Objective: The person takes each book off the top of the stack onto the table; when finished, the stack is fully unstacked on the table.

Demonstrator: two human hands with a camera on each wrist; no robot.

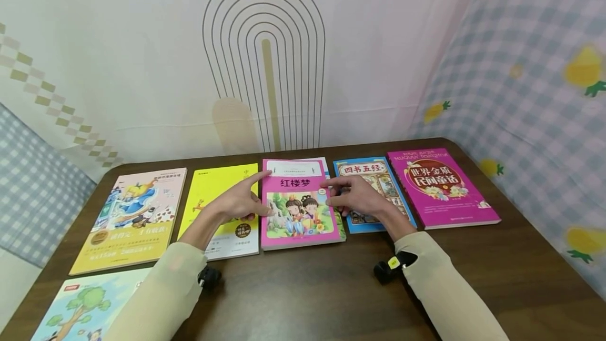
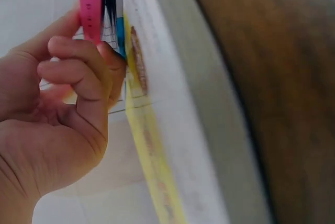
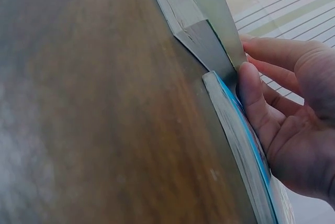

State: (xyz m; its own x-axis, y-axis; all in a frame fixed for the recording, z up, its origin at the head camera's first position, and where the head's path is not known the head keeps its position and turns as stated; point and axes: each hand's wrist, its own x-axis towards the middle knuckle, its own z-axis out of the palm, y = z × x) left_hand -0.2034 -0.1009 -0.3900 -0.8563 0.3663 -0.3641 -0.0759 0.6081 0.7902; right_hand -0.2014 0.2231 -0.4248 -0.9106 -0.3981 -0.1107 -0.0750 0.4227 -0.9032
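Note:
A pink picture book (image 1: pixel 298 225) with two cartoon children on its cover lies over another book (image 1: pixel 341 229), whose green corner and pale top edge peek out at the right. My left hand (image 1: pixel 234 201) holds it by the left side, forefinger near the top and thumb lower down. In the left wrist view those fingers meet the pink spine (image 2: pixel 91 9), while the other fingers curl inward. My right hand (image 1: pixel 362 196) grips the opposite edge, above a blue book (image 1: pixel 366 225). Thumb and fingertips (image 3: pixel 250 75) pinch along that edge in the right wrist view.
To the left lie a yellow book (image 1: pixel 208 183) and a pink-and-yellow storybook (image 1: pixel 137 225), with a pale green tree-covered book (image 1: pixel 80 304) nearer. A magenta book (image 1: pixel 440 188) lies far right. Patterned curtains (image 1: pixel 156 67) rise behind the brown table (image 1: pixel 303 299).

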